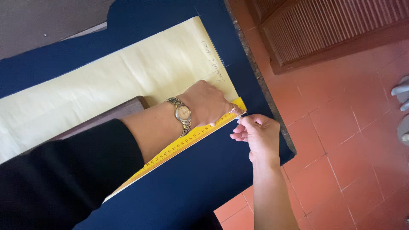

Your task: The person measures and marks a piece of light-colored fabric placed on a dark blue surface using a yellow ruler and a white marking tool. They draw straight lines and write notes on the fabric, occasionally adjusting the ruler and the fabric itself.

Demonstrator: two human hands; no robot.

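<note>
My left hand (208, 104), with a wristwatch (183, 113) on its wrist, presses down on the far end of a long yellow ruler (179, 147). The ruler lies along the lower edge of a pale yellow paper pattern (119, 76), spread on dark navy fabric (200, 179). My right hand (255, 134) sits just right of the ruler's end, its fingers pinched on a small white piece of chalk (238, 120) whose tip touches the fabric. A black sleeve covers my left upper arm.
The fabric covers a table whose rough edge (260, 81) runs along the right. Beyond it is a red tiled floor (349, 140) and a slatted wooden door (332, 30). A dark wooden block (115, 113) lies on the paper.
</note>
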